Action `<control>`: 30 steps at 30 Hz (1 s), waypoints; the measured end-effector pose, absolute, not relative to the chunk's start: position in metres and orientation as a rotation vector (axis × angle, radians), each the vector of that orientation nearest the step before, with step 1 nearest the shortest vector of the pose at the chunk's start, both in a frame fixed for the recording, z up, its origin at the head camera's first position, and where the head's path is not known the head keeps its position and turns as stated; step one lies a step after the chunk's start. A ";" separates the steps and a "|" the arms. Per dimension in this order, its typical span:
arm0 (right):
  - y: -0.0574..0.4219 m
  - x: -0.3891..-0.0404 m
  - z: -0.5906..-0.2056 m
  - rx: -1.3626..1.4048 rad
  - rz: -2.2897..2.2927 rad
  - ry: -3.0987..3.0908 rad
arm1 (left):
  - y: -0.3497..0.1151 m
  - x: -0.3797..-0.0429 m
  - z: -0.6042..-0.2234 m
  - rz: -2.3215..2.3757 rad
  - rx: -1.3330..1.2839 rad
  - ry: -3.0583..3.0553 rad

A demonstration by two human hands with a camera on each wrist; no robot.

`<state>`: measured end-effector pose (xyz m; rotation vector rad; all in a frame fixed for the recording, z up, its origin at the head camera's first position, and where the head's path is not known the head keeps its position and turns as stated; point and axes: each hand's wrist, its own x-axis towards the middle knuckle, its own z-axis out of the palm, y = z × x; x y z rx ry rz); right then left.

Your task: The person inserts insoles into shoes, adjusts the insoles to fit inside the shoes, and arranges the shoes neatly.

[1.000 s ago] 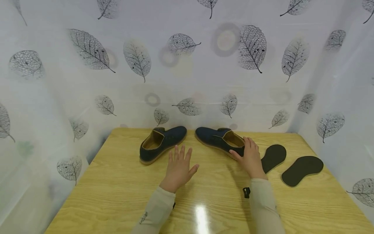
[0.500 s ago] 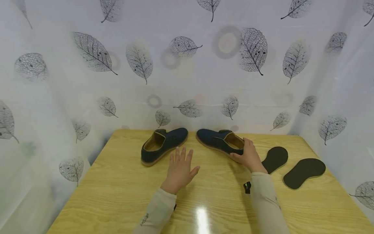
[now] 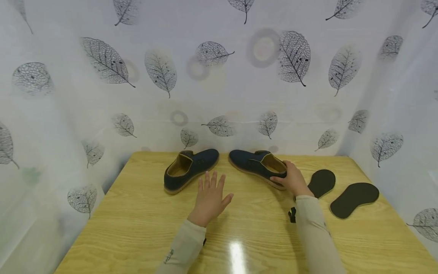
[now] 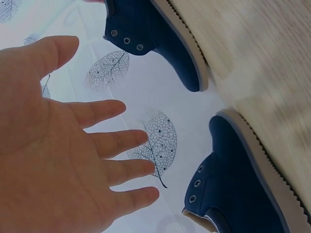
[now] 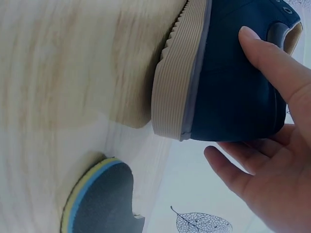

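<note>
The right hand point(image 3: 293, 179) grips the heel of the gripped shoe point(image 3: 251, 161), thumb along its near side, fingers behind the heel. The left hand point(image 3: 209, 201) holds nothing; its fingers are spread wide, near the free shoe point(image 3: 203, 160) but not touching it.

Progress, in judgement: one shoe is in hand, so the handling appears to be under way rather than complete. The free shoe is unheld. The inner insole point(image 3: 322, 182) and the outer insole point(image 3: 354, 199) lie outside both shoes, neither one held. What is left cannot be fixed further from these views.

The gripped shoe is right of centre toward the back of the desk point(image 3: 143, 228), upright, opening upward. Its long axis runs diagonally, heel near and right, toe pointing far and left. Whether its heel bears fully on the desk cannot be confirmed. The free shoe mirrors it, toe pointing far and right; the toes are near each other, apart. Both insoles lie diagonally, far ends rightward. A leaf-patterned sheet point(image 3: 232, 87) hangs behind.
</note>
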<state>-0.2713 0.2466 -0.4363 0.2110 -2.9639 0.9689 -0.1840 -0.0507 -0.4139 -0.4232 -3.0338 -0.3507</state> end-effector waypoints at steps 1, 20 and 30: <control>0.247 -0.271 -0.436 0.213 0.974 -2.957 | -0.051 -0.184 -0.414 -0.357 -0.425 -3.029; 0.230 -0.257 -0.443 0.150 0.895 -2.881 | -0.050 -0.182 -0.413 -0.406 -0.431 -3.022; 0.210 -0.244 -0.447 0.096 0.755 -2.832 | -0.049 -0.182 -0.413 -0.383 -0.431 -3.016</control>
